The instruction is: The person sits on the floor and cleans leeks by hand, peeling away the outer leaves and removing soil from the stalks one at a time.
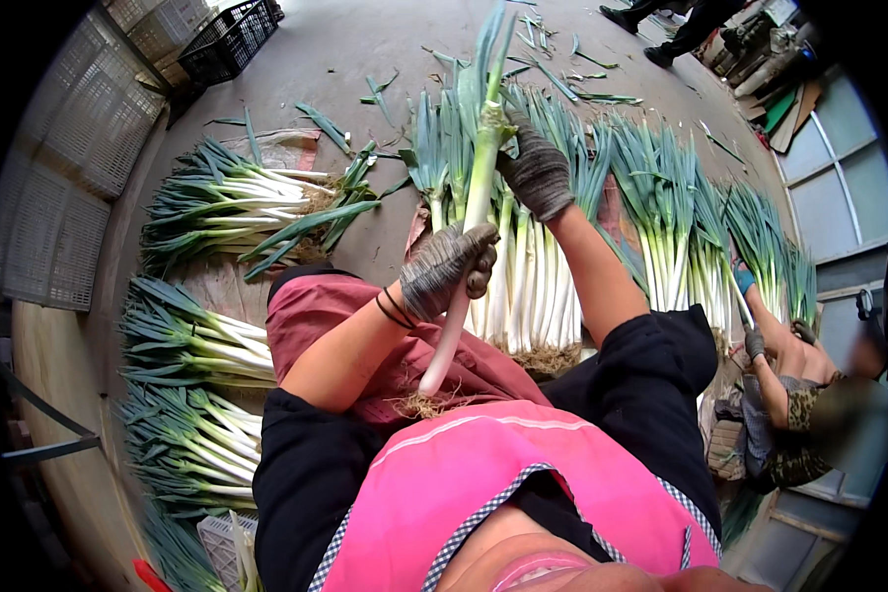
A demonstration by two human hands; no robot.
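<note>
A long Welsh onion [479, 185] slants across my lap, its green leaves pointing away and its white root end towards my apron. My left hand [450, 268], in a worn grey glove, is wrapped round its white stalk. Higher up, my right hand [539, 169], in a dark knit glove, has its fingers at the base of the leaves, where the sheath looks ragged; the fingertips are partly hidden. Fine roots [423, 404] hang from the onion's lower end. Just beyond my knees, a row of Welsh onions [527, 281] lies with roots towards me.
More onion piles lie at left [222, 207] and right [655, 214]. Leaf scraps [555, 81] litter the concrete floor. A black crate [228, 41] stands far left, near white plastic crates [66, 163]. Another person [792, 422] works at right; someone's legs [673, 29] are at the top.
</note>
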